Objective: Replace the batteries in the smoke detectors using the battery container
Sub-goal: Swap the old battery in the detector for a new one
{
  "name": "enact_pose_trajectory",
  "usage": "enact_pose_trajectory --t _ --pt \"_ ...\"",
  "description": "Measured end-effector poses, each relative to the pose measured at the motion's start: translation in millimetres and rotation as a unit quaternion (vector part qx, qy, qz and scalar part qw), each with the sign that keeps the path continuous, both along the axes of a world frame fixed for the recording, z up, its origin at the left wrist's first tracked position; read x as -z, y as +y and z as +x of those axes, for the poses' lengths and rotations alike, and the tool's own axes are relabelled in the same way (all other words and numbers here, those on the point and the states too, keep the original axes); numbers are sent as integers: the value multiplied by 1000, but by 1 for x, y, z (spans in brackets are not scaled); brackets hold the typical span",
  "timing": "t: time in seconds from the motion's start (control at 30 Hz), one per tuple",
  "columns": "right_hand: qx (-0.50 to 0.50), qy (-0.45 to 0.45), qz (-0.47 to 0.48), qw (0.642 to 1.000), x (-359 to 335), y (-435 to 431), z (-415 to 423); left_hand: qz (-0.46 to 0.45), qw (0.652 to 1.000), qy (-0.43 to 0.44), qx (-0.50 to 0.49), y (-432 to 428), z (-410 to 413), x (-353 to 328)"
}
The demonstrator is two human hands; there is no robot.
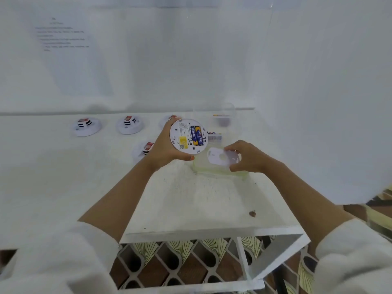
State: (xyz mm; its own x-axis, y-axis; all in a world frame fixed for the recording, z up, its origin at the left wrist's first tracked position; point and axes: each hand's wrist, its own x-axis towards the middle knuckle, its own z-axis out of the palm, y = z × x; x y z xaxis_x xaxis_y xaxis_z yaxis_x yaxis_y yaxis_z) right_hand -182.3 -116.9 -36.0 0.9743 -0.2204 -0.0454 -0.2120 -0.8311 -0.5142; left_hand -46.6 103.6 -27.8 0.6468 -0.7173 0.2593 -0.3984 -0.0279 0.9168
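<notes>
My left hand (164,146) grips a round white smoke detector (182,132), turned so its back faces me. Two blue and yellow batteries (196,135) sit in its open compartment. My right hand (246,159) pinches the white round back cover plate (222,159) just right of the detector, above a clear plastic container (214,169) on the table. A small clear battery container (215,137) lies behind, partly hidden by the detector.
Two more smoke detectors (86,126) (129,124) stand at the table's far left, a third (143,149) lies behind my left wrist, a fourth (167,119) is mostly hidden. A clear cup (222,117) stands at the back. A small brown scrap (252,213) lies near the front edge.
</notes>
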Motion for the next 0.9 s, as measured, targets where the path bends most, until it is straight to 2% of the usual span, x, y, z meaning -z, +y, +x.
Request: enact_pose_trajectory --t 0.13,0.2,0.33,0.43,0.7,0.9 --pt "0 28 -14 1000 5 4 -1 16 1000 7 -4 6 -5 6" --pt "9 5 -12 1000 4 7 -2 24 1000 7 -4 8 -7 6" --pt "28 -191 16 981 -14 22 4 21 1000 10 7 5 -6 2" --pt "-10 -254 41 966 -35 35 19 15 1000 15 10 -4 -4 -3" --pt "-51 -179 44 982 -37 7 66 4 1000 22 9 -45 22 -8" --pt "-71 -174 -20 982 -48 -28 100 16 999 26 12 -77 53 -13"
